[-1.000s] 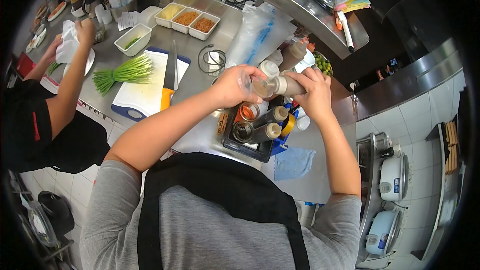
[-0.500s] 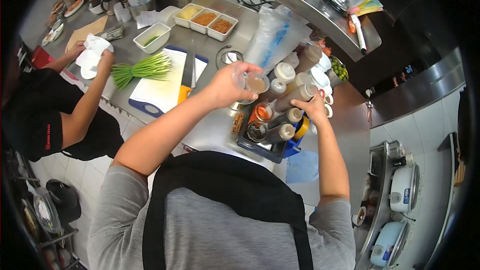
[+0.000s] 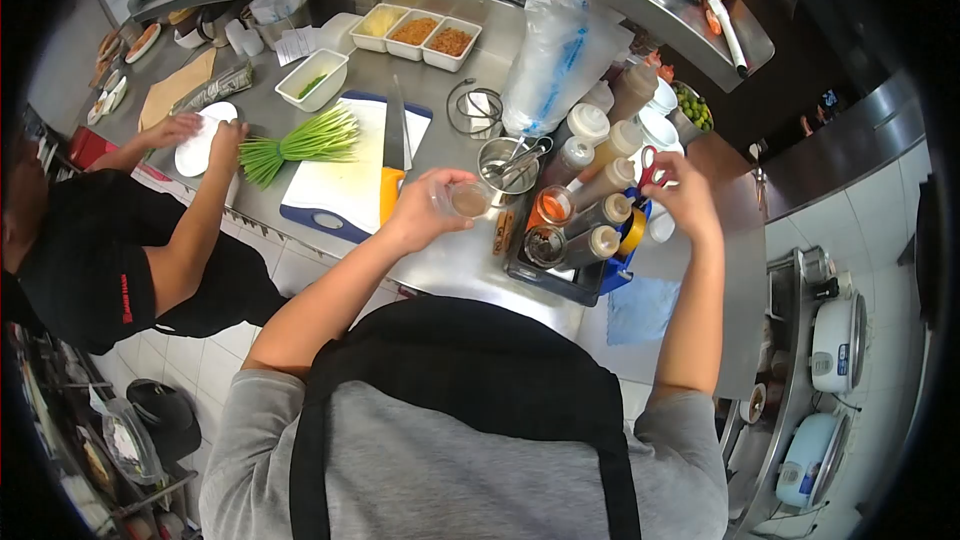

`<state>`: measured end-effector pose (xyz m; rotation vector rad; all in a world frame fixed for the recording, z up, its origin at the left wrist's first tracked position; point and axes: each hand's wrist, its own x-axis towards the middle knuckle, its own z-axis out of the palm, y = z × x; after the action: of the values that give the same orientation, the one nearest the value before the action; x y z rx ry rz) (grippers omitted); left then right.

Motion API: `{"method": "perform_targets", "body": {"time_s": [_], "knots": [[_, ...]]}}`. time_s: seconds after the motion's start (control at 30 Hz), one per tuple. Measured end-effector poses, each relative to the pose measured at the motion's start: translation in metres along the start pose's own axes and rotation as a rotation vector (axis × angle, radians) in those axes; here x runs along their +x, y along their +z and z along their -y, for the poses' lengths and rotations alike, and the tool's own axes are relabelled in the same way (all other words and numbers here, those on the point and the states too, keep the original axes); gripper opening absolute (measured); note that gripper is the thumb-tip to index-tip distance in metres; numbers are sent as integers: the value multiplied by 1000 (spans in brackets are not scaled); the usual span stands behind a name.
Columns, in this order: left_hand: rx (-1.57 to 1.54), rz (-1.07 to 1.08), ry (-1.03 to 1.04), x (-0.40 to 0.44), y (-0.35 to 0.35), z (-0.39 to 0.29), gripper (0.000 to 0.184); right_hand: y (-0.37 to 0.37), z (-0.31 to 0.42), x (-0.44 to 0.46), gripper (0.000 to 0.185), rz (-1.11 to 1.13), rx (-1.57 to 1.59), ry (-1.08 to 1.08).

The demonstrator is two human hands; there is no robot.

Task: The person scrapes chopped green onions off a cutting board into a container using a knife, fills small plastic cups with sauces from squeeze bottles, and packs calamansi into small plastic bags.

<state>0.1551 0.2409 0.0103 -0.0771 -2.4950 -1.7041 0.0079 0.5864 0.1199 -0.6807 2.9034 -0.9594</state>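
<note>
Left hand (image 3: 412,218): fingers and thumb clamped on the cup (image 3: 468,202), a clear one with brown liquid in it. A second clear round piece, possibly its lid, sits in the same grip. Cup is held above the front of the bench (image 3: 455,270), just left of the steel pot (image 3: 496,154).

Right hand (image 3: 686,198): fingertips at the red handle of what look like scissors (image 3: 648,168); whether they have closed on it, cannot tell.

Change since the last frames: right hand off the sauce bottle (image 3: 608,180), which now stands among the others, and over at the scissors. Reading: the bottle is out of use for now; the cup remains in the left hand, liquid inside.

Orientation: cup mouth faces up, its short axis near upright, any slight tilt uncertain. Scissors handle uppermost; blades hidden, so long axis not confirmed. Bottle caps up.

Outward: black tray (image 3: 553,285) with bottles and open jars, in front of the right hand. Left of the pot, knife (image 3: 400,120) and chives (image 3: 318,137) on the board (image 3: 330,185), the bundle lying crosswise. Tubs (image 3: 447,58) behind. Far left, a co-worker's hands (image 3: 176,130) at a white plate (image 3: 205,145).
</note>
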Motion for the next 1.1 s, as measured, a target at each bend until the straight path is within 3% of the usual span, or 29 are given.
{"method": "perform_targets", "body": {"time_s": [0.1,0.17,0.27,0.37,0.43,0.53,0.63,0.73,0.93,1.1], "knots": [[47,71,41,1,-3,10,59,25,98,-37,26,-166,197,-155],[108,109,66,3,-6,17,58,72,144,-46,23,-70,78,-554],[139,152,127,7,-9,39,56,160,173,-50,27,128,164,-543],[125,220,212,14,-14,65,54,212,172,-43,27,9,78,-457],[271,233,201,18,-14,73,55,227,162,-45,25,-92,219,-276],[195,368,105,23,-24,75,59,254,139,-53,22,-188,398,-59],[229,402,148,31,-25,81,60,282,119,-57,19,-264,448,89],[357,361,344,39,-16,106,66,296,110,-55,17,-304,396,185],[227,548,26,55,-28,105,58,310,102,-56,17,-311,390,221],[264,535,-60,61,-23,111,45,316,102,-54,17,-310,428,246]]}}
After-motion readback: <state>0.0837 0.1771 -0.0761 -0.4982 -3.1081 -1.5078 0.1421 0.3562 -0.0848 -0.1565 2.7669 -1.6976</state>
